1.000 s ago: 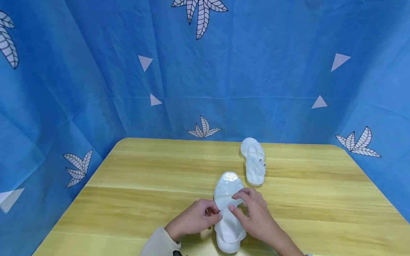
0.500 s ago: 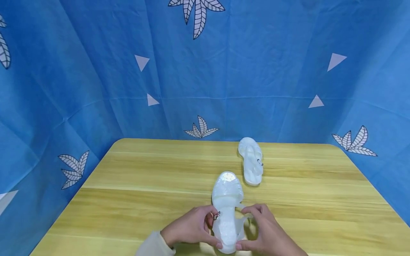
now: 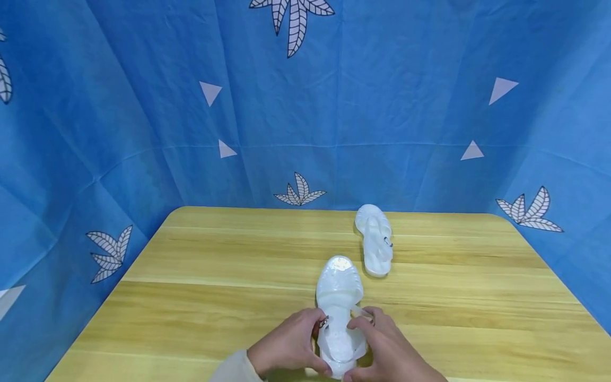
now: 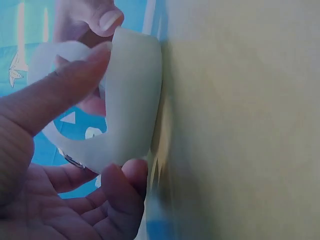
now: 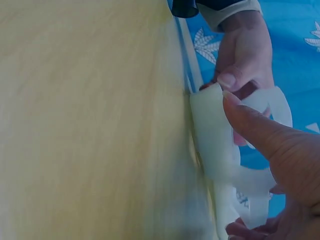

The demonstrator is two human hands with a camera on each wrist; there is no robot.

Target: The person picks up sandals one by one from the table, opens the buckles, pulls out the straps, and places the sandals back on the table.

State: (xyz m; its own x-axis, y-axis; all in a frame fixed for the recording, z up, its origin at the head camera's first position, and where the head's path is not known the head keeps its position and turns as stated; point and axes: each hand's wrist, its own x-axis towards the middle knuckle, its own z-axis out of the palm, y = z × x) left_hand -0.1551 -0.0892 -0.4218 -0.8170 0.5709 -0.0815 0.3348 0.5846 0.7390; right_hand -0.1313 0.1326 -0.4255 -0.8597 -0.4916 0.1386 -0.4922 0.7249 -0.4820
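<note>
Near sandal [image 3: 338,313]: lying at the near edge of the table [image 3: 215,297], toe pointing away from you, heel between your two hands.
Left hand [image 3: 286,347]: your fingers [image 4: 60,95] are curling round the heel's left side, thumb on the back strap [image 4: 132,100], close by the small metal buckle [image 3: 323,321].
Right hand [image 3: 386,345]: your fingers are clamping the heel's right side, thumb [image 5: 250,125] pressing on the strap from above.
Step in hand: you are working the ankle strap at the heel, judging by both grips.
Next move: you are likely needing to steady the heel and bring the loose strap end toward the buckle; whether it is fastened cannot be told.
Far sandal [image 3: 375,240]: lying well apart, toward the table's far edge, untouched.
Count: two sandals, one buckle showing on each, two hands, one table.
Surround: blue leaf-printed cloth [image 3: 143,106] is hanging behind and beside the table.
</note>
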